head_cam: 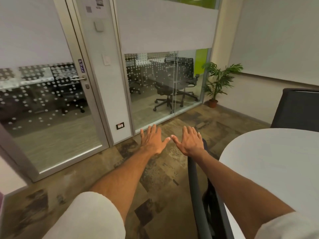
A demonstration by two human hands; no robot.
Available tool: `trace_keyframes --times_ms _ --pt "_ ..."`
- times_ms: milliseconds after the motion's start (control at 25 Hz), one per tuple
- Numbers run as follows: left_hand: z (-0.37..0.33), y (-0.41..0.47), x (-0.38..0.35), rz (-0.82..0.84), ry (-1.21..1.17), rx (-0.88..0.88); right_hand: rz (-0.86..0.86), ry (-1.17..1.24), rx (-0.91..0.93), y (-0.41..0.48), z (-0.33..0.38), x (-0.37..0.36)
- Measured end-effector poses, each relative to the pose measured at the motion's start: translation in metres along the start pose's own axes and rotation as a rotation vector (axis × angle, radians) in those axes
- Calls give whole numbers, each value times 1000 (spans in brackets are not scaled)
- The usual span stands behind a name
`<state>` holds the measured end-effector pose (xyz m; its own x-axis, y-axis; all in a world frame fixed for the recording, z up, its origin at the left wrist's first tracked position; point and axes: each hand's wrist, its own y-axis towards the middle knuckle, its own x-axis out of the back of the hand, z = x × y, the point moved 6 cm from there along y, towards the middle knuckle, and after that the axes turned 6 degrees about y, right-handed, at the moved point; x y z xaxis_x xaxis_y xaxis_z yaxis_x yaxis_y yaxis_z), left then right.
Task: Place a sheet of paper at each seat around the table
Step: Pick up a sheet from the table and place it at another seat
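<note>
Both arms stretch straight ahead over the carpet, palms down. My left hand (pixel 152 139) and my right hand (pixel 189 141) are spread flat with the thumb tips nearly touching, and neither holds anything. A white round table (pixel 269 152) fills the lower right, its top bare where I can see it. No sheet of paper is in view. A black chair back (pixel 202 195) stands at the table's left edge under my right forearm. Another dark chair (pixel 296 107) sits at the table's far side.
A glass door (pixel 51 107) with a PULL sign and a metal handle is at the left. Glass partitions (pixel 164 87) run across the back. A potted plant (pixel 215 83) stands in the far corner. Patterned carpet (pixel 155 169) covers the floor between me and the glass.
</note>
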<state>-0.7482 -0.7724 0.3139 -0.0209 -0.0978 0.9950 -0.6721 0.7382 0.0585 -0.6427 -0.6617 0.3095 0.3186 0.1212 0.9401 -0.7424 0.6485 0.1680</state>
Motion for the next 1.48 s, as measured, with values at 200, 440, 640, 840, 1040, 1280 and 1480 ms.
trace_keyframes --times_ms 200,440,640,840,1040,1280,1480 --pt "39 104 -8 1 -14 -66 -26 -23 -80 90 12 -29" --pt "73 221 -20 56 6 -179 -45 -43 -228 185 31 -64" --pt "68 297 -39 82 30 -273 -25 -44 -328 248 16 -86" --pt "18 392 -52 75 33 -378 -65 -79 -438 320 -39 -88" --pt "-67 486 -67 101 24 -493 -102 -45 -579 386 -128 -75" --pt "-192 557 -82 138 19 -666 -135 -88 -757 415 -232 -50" --pt "-306 578 -105 169 16 -885 -154 -90 -968 402 -323 -35"
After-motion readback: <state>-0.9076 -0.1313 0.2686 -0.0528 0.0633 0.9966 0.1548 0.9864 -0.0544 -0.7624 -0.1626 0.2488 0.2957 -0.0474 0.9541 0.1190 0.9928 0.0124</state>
